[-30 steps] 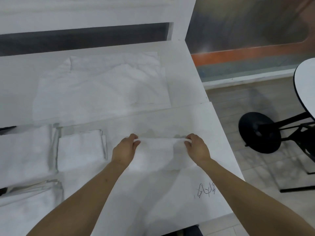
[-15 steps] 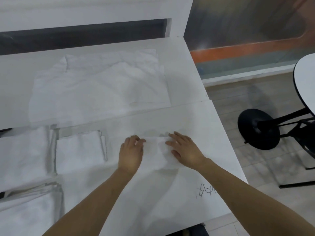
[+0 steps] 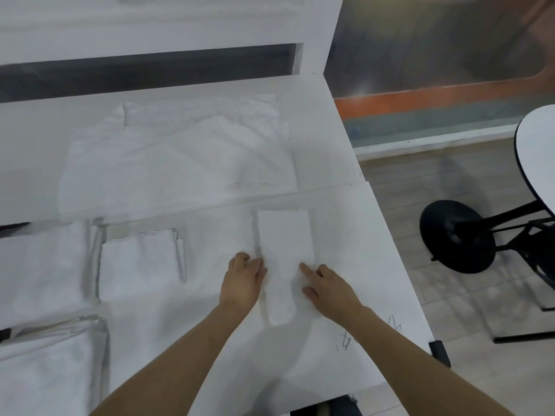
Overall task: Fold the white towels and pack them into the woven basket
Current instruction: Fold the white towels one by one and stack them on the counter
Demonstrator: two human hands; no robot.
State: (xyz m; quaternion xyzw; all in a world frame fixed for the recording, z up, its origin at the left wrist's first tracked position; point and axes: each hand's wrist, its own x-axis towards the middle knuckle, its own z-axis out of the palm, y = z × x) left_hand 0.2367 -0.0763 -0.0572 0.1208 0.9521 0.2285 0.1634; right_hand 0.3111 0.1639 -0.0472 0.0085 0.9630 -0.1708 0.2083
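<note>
White terry cloth, folded into a narrow strip, lies lengthwise on the tabletop (image 3: pixel 360 235) right in front of me, and I have both hands on its near half. My left hand (image 3: pixel 243 283) rests against the towel strip (image 3: pixel 283 253) along its left edge, fingers loosely bent and not wrapped round anything I can make out; my right hand (image 3: pixel 329 288) lies flat on the right side with the forefinger stretched forward, pressing the cloth down. I judge the two hands sit either side so the fold stays square while the crease is flattened. Further left a squarer folded towel (image 3: pixel 138 262) waits, near more white cloth stacked (image 3: pixel 45 259) at the table's edge, presumably kept together for packing. Beyond, a large crumpled towel (image 3: pixel 180 154) is spread open, probably next to fold. I see no woven basket from here.
</note>
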